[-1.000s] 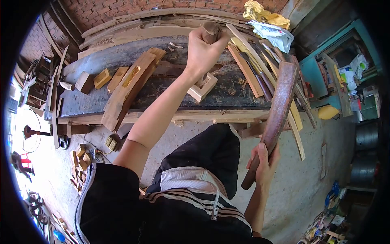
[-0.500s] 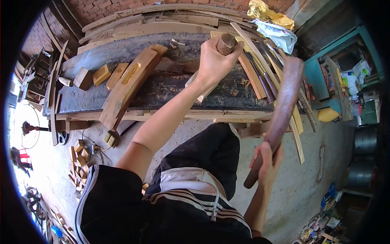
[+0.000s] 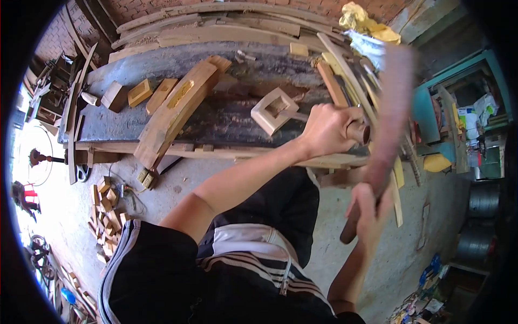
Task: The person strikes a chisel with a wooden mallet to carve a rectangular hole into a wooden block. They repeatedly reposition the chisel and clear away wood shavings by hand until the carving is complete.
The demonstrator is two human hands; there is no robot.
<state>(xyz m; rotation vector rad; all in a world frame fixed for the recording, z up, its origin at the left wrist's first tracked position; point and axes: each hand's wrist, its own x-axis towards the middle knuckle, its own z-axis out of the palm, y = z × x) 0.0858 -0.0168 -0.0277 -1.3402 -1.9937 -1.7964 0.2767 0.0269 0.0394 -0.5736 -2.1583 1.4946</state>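
My left hand (image 3: 329, 128) is wrapped round a chisel (image 3: 360, 133), its round wooden handle end facing back to the right. The chisel's blade reaches left into the square hollow of a small pale wood block (image 3: 270, 114) on the dark bench. In my right hand (image 3: 369, 210) is a long brown wooden mallet (image 3: 389, 119), raised and blurred at its upper end. A long timber (image 3: 175, 116) with a cut slot lies slantwise left of the block, over the bench's front edge.
Small wood blocks (image 3: 139, 93) sit at the bench's left. Strips of wood and tools (image 3: 345, 81) lie at its right, near a yellow bag (image 3: 367, 24). Offcuts (image 3: 107, 210) are heaped on the floor, left. Planks (image 3: 232, 32) line the brick wall.
My left hand has come down and right, tilting the chisel from upright to a slant and uncovering the hollowed block. The mallet in my right hand has shifted slightly right.
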